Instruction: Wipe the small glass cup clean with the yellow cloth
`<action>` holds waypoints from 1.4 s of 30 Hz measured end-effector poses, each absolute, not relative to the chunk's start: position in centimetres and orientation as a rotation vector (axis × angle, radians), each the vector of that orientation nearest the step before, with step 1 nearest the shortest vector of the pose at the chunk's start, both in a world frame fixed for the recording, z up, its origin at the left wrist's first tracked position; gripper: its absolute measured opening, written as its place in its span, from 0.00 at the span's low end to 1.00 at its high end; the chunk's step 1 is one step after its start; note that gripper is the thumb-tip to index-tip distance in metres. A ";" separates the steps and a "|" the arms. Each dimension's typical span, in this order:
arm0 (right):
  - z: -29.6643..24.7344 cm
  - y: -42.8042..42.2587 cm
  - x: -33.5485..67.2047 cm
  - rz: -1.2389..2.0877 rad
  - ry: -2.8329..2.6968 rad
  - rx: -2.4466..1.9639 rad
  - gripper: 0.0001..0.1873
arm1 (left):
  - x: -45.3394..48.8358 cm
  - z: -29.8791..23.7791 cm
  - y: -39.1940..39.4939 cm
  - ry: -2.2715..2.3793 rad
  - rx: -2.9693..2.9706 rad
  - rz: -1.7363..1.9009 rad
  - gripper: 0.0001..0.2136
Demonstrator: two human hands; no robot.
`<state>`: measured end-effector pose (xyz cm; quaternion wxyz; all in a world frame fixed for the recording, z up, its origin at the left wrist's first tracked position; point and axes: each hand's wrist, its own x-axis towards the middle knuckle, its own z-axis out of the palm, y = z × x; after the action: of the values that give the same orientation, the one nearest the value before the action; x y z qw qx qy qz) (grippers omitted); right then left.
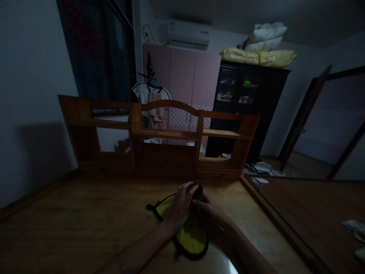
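Observation:
A yellow fabric piece (191,238) with thick black edging lies on the pale wooden boards, its curved lobes spreading to the left and toward me. At its far end is a dark, rounded bundle (199,193), too dim to make out in kind. My left hand (181,205) rests across the yellow piece, with its fingers bent over the dark bundle. From the right, my right hand (210,208) grips the same bundle, thumb on top. Both hands are closed and close together, hiding the middle of the fabric piece.
Beyond the boards (85,224) stands a wooden headboard (168,133) with open shelves. A raised wooden edge (273,217) runs along the right, with papers (355,228) lying past it. Farther back are a pink wardrobe (182,76), a dark cabinet (236,91) and a door (305,118).

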<state>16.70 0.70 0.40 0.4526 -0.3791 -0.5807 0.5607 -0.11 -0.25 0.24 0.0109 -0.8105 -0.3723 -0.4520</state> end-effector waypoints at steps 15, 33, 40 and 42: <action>-0.3 1.0 16.8 1.286 -1.427 -0.987 0.22 | -0.4 0.1 -0.2 -1.104 -2.578 -1.272 0.34; -0.8 1.5 17.2 0.723 -1.768 -1.158 0.19 | -0.3 0.4 -0.2 -1.139 -2.613 -1.267 0.39; -1.3 1.7 17.5 0.573 -1.828 -1.175 0.16 | 0.0 0.0 0.1 -1.204 -2.598 -1.351 0.35; -1.6 1.8 17.5 0.536 -1.835 -1.168 0.14 | 0.1 0.0 0.1 -1.203 -2.614 -1.336 0.34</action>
<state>17.50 1.76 -1.59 0.4355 -0.4695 -0.7373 0.2152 0.08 0.13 -0.03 -0.0154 -0.8239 -0.3792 -0.4209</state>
